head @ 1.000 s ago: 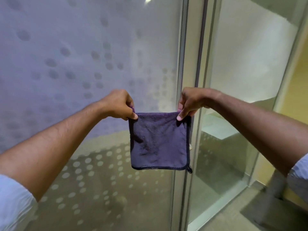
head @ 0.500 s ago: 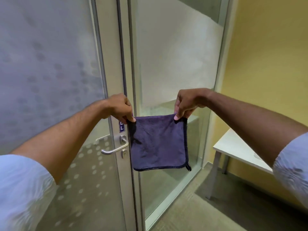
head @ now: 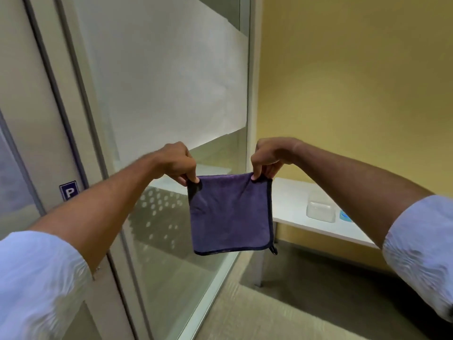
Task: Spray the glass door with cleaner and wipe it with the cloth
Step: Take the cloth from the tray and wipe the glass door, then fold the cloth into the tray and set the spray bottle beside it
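A square purple cloth (head: pixel 230 214) with dark edging hangs flat in mid-air, stretched between both hands. My left hand (head: pixel 177 163) pinches its top left corner and my right hand (head: pixel 268 157) pinches its top right corner. The glass door (head: pixel 14 173) with its pale frame and a small blue "P" sign (head: pixel 69 190) lies at the far left, partly cut off by the frame edge. Behind the cloth stands a fixed glass panel (head: pixel 166 94) with a frosted band and dots. No spray bottle is in view.
A white table (head: pixel 294 204) stands against the yellow wall (head: pixel 355 82) on the right, carrying a clear plastic box (head: pixel 320 211) and a small blue item (head: pixel 344 215). Grey carpet (head: pixel 282 315) covers the floor below.
The view has swung to the right: the door and its handle slid off to the left, and the yellow wall and white table came in. Both hands still hold the cloth's top corners.
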Demonstrator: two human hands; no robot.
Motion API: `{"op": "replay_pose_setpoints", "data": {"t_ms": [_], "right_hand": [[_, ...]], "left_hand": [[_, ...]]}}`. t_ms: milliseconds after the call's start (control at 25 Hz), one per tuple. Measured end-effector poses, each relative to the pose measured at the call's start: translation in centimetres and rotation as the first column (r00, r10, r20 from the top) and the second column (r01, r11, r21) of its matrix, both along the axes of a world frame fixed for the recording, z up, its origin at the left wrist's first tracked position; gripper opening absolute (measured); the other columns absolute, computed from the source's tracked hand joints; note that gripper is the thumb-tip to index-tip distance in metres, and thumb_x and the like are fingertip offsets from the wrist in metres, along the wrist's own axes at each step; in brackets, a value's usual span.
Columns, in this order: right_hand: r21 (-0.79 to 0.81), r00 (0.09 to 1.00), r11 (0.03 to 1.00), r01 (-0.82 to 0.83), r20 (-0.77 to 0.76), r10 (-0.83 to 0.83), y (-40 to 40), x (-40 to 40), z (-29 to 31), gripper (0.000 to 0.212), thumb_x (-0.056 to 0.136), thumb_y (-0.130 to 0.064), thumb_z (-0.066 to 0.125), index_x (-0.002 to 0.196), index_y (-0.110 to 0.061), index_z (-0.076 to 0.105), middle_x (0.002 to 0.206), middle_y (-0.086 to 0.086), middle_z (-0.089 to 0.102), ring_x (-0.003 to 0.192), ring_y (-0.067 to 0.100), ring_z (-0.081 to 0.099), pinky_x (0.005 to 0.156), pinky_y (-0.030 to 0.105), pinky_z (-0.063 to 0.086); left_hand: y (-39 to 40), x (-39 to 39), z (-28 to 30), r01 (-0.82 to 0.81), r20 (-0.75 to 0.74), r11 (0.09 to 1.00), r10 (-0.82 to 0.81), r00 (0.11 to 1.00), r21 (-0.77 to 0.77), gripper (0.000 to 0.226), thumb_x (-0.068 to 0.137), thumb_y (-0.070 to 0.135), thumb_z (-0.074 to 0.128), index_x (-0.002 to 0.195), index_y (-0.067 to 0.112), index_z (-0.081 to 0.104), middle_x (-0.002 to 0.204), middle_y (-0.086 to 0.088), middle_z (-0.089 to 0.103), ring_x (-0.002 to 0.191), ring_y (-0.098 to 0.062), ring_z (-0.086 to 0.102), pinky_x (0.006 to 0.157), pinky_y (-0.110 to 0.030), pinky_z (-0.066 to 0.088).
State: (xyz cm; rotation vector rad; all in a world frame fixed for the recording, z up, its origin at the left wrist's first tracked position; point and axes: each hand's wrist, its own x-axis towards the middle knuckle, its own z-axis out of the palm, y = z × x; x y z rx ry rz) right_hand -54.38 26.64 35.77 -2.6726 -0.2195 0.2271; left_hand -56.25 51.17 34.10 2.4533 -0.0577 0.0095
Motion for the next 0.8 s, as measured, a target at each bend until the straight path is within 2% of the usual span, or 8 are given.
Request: {"op": "replay_pose_setpoints", "data": {"t_ms": [160, 240, 320, 520, 800], "right_hand": [[0.007, 0.991, 0.991, 0.134, -0.011, -0.134, -2.8, 3.6, 0.0, 0.013, 0.072, -0.002, 0.079, 0.079, 0.001, 0.069, 0.074, 0.013, 0.071, 0.066, 0.022, 0.069, 0.058, 0.029, 0.060], [0.016, 0.981, 0.981, 0.194, -0.012, -0.193, -4.2, 5.2, -0.2, 0.014, 0.071, -0.004, 0.079, 0.079, 0.002, 0.069, 0.076, 0.014, 0.070, 0.067, 0.024, 0.069, 0.063, 0.031, 0.061], [0.025, 0.971, 0.970, 0.241, -0.012, -0.241, -5.8, 6.7, -0.5, 0.016, 0.071, -0.005, 0.079, 0.081, 0.003, 0.070, 0.079, 0.015, 0.071, 0.068, 0.024, 0.069, 0.067, 0.032, 0.062], [0.038, 0.935, 0.934, 0.356, -0.005, -0.356, -10.2, 10.0, -1.3, 0.015, 0.070, -0.005, 0.080, 0.079, 0.002, 0.070, 0.074, 0.013, 0.068, 0.062, 0.021, 0.067, 0.063, 0.029, 0.061], [0.044, 0.899, 0.898, 0.439, -0.029, -0.438, -19.5, 16.7, -3.0, 0.011, 0.073, -0.005, 0.079, 0.076, 0.000, 0.070, 0.069, 0.010, 0.071, 0.064, 0.021, 0.069, 0.053, 0.025, 0.057]], "left_hand": [[-3.0, 6.3, 0.0, 0.125, -0.012, 0.992, -0.125, 0.992, 0.013, 0.012, 0.066, 0.000, 0.080, 0.076, -0.005, 0.073, 0.071, -0.014, 0.073, 0.065, -0.024, 0.074, 0.071, -0.037, 0.063], [-4.5, 9.2, 0.0, 0.182, -0.015, 0.983, -0.181, 0.983, 0.033, 0.012, 0.067, 0.002, 0.080, 0.076, -0.004, 0.073, 0.071, -0.014, 0.073, 0.066, -0.024, 0.074, 0.073, -0.037, 0.062], [-6.0, 12.0, -0.1, 0.232, -0.022, 0.972, -0.231, 0.973, 0.044, 0.012, 0.068, 0.002, 0.079, 0.075, -0.005, 0.073, 0.069, -0.014, 0.073, 0.062, -0.022, 0.073, 0.069, -0.034, 0.062], [-10.5, 18.0, -0.9, 0.362, -0.051, 0.931, -0.360, 0.932, 0.050, 0.011, 0.071, 0.002, 0.080, 0.063, 0.001, 0.072, 0.067, -0.013, 0.073, 0.058, -0.018, 0.072, 0.053, -0.022, 0.055], [-20.1, 27.1, -2.9, 0.461, -0.031, 0.886, -0.460, 0.887, 0.051, 0.007, 0.072, 0.001, 0.080, 0.074, 0.001, 0.073, 0.071, -0.010, 0.072, 0.064, -0.017, 0.072, 0.060, -0.024, 0.058]]}}
